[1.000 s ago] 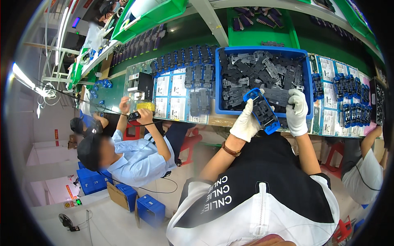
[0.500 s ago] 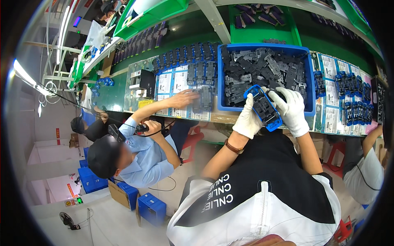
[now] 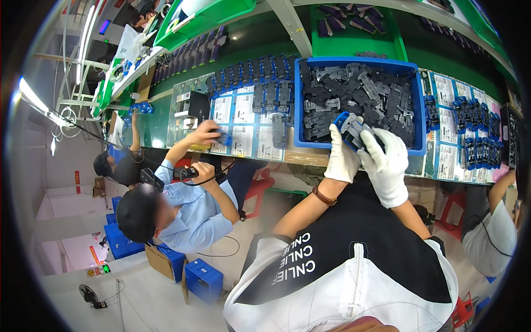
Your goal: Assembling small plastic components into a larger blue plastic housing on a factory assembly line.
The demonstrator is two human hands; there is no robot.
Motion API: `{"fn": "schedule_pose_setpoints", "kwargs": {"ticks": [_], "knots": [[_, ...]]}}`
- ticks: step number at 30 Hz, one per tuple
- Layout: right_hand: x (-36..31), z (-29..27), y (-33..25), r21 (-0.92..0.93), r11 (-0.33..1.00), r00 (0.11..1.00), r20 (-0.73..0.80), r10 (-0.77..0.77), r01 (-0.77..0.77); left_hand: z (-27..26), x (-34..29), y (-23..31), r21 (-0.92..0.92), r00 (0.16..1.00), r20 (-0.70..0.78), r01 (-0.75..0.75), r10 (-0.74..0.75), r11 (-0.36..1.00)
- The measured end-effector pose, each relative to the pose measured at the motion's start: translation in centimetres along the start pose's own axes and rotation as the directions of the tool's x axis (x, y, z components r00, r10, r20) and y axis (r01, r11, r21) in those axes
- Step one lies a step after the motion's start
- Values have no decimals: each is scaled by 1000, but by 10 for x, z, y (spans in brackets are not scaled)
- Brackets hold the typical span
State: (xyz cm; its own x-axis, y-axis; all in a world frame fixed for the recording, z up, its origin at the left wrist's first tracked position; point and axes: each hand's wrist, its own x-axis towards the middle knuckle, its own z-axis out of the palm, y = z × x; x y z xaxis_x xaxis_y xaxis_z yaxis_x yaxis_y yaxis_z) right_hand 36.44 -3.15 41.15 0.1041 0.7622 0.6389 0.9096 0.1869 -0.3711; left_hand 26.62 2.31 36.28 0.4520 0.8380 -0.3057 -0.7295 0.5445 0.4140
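Both my hands wear white gloves and meet over the near side of a blue bin (image 3: 421,110). My left hand (image 3: 342,157) is closed round the left side of a toy car body (image 3: 349,128), blue shell with a dark grey chassis face upward. My right hand (image 3: 386,160) grips the same piece from the right, its fingers bent over the chassis and hiding its near end. The bin beneath holds a heap of loose dark grey chassis parts (image 3: 368,88).
Rows of blue-and-black car bodies (image 3: 271,97) stand on printed sheets (image 3: 243,110) left of the bin, and more car bodies (image 3: 470,116) to the right. At left a co-worker (image 3: 193,213) holds a blue car body (image 3: 223,137) and a black handheld tool (image 3: 187,172).
The car body in my hands has turned and now sits partly under my right fingers, which moved onto it. The co-worker's hand moved left, carrying a car body away from the sheets.
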Motion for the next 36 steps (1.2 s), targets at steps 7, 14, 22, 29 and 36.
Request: {"fn": "schedule_pose_setpoints", "kwargs": {"ticks": [7, 14, 22, 29, 36], "knots": [[-7, 12, -5, -67, 996, 998, 17, 66, -64, -10, 0, -15, 77, 997, 62, -56, 52, 995], [-4, -4, 11, 322, 894, 949, 74, 306, -313, 0, 4, 4, -6, 997, -39, -71, 71, 997], [-18, 1, 13, 596, -106, 477, 725, 496, -796, 5, 2, 4, 32, 992, -37, -116, 117, 993], [-23, 5, 5, 671, 41, 585, 613, 530, -740, 5, -1, 6, 90, 984, -70, -158, 164, 983], [-25, 14, -6, 716, 20, 619, 588, 520, -697, 10, -4, 11, 205, 953, -65, -279, 297, 938]]}}
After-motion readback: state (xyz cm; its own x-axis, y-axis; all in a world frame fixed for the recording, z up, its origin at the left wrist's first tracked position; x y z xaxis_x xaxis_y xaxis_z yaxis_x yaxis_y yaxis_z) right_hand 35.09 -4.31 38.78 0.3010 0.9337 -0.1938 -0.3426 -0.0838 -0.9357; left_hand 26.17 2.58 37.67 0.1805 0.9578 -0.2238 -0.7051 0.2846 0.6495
